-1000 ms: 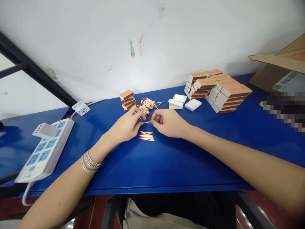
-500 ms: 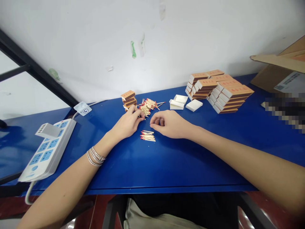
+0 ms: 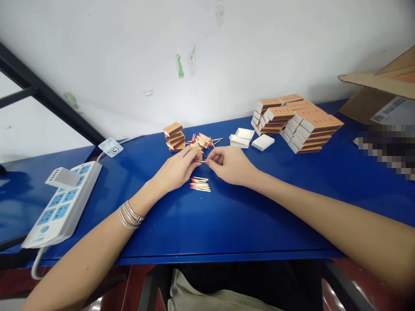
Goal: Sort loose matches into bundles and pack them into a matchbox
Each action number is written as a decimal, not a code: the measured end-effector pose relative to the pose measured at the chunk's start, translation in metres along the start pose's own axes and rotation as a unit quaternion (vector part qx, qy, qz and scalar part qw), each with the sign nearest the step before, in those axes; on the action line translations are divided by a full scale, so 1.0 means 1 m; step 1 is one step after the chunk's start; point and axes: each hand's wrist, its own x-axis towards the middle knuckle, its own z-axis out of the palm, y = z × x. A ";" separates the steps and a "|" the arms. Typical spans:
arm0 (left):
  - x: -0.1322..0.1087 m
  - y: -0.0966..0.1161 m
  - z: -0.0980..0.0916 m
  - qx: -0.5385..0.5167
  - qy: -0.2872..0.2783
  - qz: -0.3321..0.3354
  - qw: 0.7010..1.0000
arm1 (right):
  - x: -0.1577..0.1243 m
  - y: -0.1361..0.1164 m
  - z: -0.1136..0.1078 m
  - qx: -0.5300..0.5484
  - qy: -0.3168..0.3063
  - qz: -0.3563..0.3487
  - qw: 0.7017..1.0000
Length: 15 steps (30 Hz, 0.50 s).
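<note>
A matchstick [image 3: 201, 161] spans the small gap between my hands, in front of the match pile. My left hand [image 3: 180, 166] pinches its left end, and my right hand [image 3: 231, 165] has thumb and forefinger closed at its right end. Just nearer to me lies a row of red-tipped matches [image 3: 200, 184], side by side with heads to the left. Behind my fingers is a loose heap of matches [image 3: 202, 141], partly hidden by my left hand. Left of the heap stands a short stack of orange matchbox sleeves [image 3: 174, 136].
White matchbox trays [image 3: 240, 141] and another white tray piece [image 3: 263, 142] lie right of the heap. Stacked matchboxes [image 3: 311, 129] stand at the back right, beside a cardboard box [image 3: 366, 103]. A power strip [image 3: 65, 203] rests on the blue table [image 3: 227, 233] at left.
My right hand has moved left and slightly away from me to meet the match. My left hand has shifted right and a little nearer, bringing the match clear of the heap.
</note>
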 end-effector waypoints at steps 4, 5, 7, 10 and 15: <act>-0.001 -0.008 -0.002 0.004 -0.006 -0.013 1.000 | 0.002 0.002 -0.006 -0.025 0.006 0.008 1.000; -0.001 -0.010 -0.004 0.003 0.001 -0.017 1.000 | 0.002 0.002 -0.008 -0.024 -0.001 0.009 1.000; -0.002 -0.013 -0.010 0.006 0.022 -0.026 0.999 | 0.001 0.001 -0.010 -0.009 -0.031 0.004 0.999; -0.005 -0.018 -0.021 0.022 0.025 -0.044 0.998 | -0.002 -0.002 -0.013 0.019 -0.114 -0.025 0.993; -0.006 -0.022 -0.030 0.023 -0.052 -0.057 0.997 | -0.006 -0.007 -0.014 0.011 -0.176 -0.042 0.983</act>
